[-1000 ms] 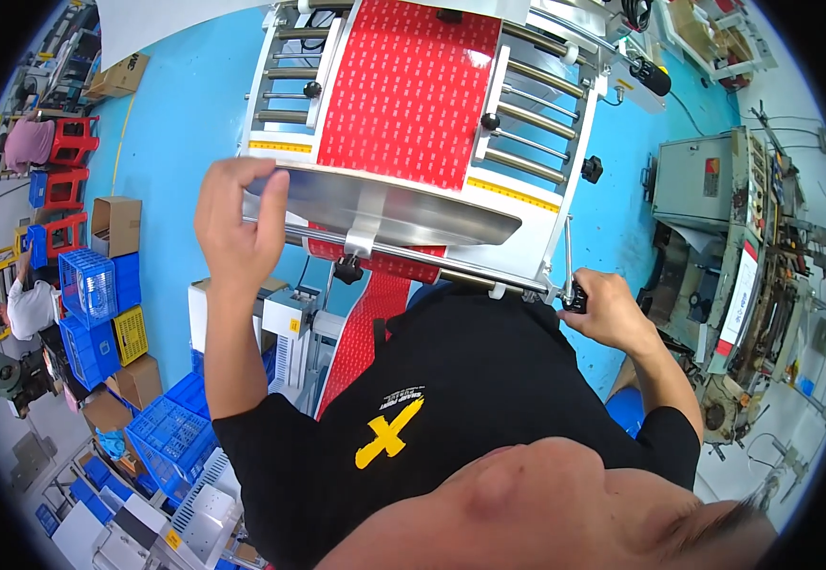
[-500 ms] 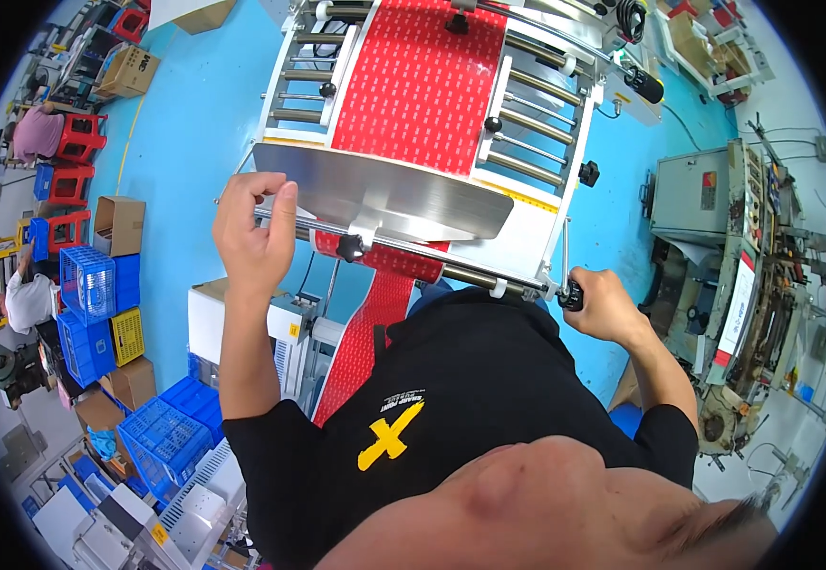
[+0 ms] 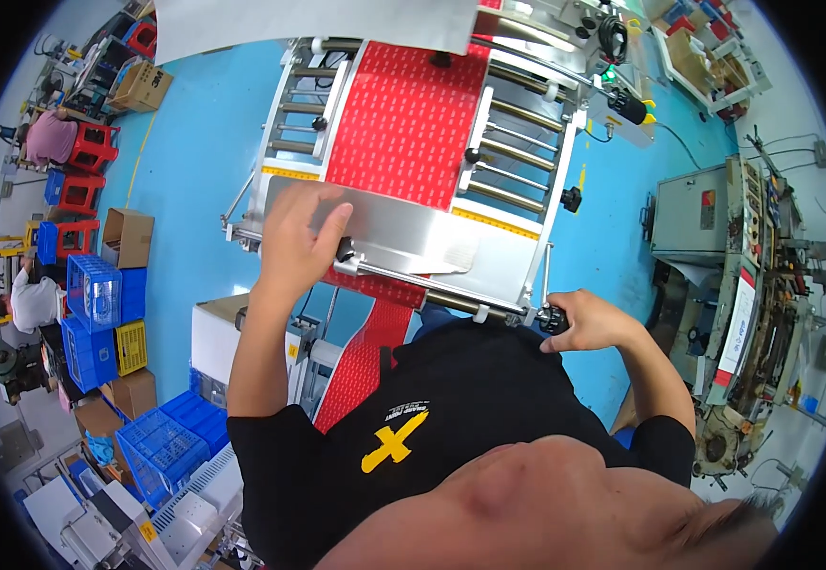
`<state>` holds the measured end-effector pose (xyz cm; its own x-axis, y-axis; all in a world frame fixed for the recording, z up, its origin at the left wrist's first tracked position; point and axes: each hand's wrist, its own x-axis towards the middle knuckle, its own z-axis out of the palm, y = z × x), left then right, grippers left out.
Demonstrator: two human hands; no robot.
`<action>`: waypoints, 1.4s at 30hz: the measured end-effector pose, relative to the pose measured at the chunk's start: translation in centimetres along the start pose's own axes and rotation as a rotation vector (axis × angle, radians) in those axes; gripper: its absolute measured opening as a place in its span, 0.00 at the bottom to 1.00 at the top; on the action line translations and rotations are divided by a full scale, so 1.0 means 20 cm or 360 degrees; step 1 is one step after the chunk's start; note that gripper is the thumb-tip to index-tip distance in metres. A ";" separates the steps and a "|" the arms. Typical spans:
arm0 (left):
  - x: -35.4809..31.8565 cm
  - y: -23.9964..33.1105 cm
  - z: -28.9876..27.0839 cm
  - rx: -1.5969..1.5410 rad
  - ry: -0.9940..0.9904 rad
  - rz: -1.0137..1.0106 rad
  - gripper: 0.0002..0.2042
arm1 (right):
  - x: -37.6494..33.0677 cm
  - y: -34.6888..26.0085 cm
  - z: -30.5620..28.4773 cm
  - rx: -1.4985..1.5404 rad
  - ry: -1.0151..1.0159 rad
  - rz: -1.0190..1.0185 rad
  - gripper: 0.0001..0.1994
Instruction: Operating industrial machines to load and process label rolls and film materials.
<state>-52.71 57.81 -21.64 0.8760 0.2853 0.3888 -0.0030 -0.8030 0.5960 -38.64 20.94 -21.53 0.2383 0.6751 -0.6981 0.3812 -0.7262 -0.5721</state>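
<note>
A red web of material with a small white pattern (image 3: 403,123) runs down the middle of the machine frame. Across it lies a brushed metal plate (image 3: 403,233), just behind a metal rod. My left hand (image 3: 301,233) is over the plate's left end, thumb apart from the fingers; nothing shows in its grasp, and some fingertips are hard to make out. At the frame's near right corner, my right hand (image 3: 592,321) is closed around a black knob (image 3: 554,320). Another black knob (image 3: 345,250) on the rod is partly behind my left thumb.
A pale panel (image 3: 318,27) overhangs the machine's far end. Blue crates (image 3: 95,290) and cardboard boxes (image 3: 128,237) stand at the left, where two people sit working. Old grey machinery (image 3: 698,209) stands at the right. A white machine (image 3: 218,332) is beside my left arm.
The metal plate has swung from a raised tilt to lying flatter. My left hand has moved over its left end. The pale panel shows larger at the top; my right hand stays at the knob.
</note>
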 end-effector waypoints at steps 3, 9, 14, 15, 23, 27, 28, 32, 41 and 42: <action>0.05 0.07 0.04 0.0036 -0.0050 0.0023 0.09 | -0.03 0.05 -0.03 0.0037 -0.0043 -0.0100 0.29; 0.18 0.12 0.10 0.0431 0.0023 -0.0123 0.12 | -0.05 0.34 -0.06 0.0179 -0.0169 -0.0544 0.35; 0.37 -0.08 0.19 0.1101 0.0013 -0.0601 0.16 | -0.11 0.59 -0.22 0.0314 -0.0163 -0.0628 0.26; 0.38 -0.13 0.20 0.1112 0.0053 -0.0613 0.16 | -0.12 0.65 -0.25 0.0278 -0.0164 -0.0650 0.26; 0.44 -0.22 0.25 0.1355 0.0087 -0.0597 0.14 | -0.26 1.02 -0.35 0.0241 -0.0004 -0.0581 0.24; 0.48 -0.24 0.27 0.1250 0.0046 -0.0452 0.11 | -0.26 1.26 -0.37 0.0729 0.0095 -0.0471 0.21; 0.50 -0.22 0.28 0.1226 0.0028 -0.0473 0.10 | -0.25 1.31 -0.39 0.0961 0.0136 -0.0490 0.20; 0.46 -0.22 0.26 0.1263 0.0002 -0.0632 0.10 | -0.21 1.46 -0.62 0.0891 0.0088 -0.0430 0.20; 0.47 0.63 0.61 0.1048 0.0826 -0.1049 0.17 | 0.01 1.82 -1.59 0.0515 0.0024 -0.0562 0.19; 0.51 0.73 0.67 0.0927 0.1002 -0.0934 0.14 | 0.03 1.83 -1.69 0.0525 0.0060 -0.0661 0.18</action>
<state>-37.43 41.95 -18.38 0.2534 0.8003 0.5435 0.7227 -0.5300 0.4436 5.72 -0.93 -28.32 0.1616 0.9142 -0.3716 0.1503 -0.3950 -0.9063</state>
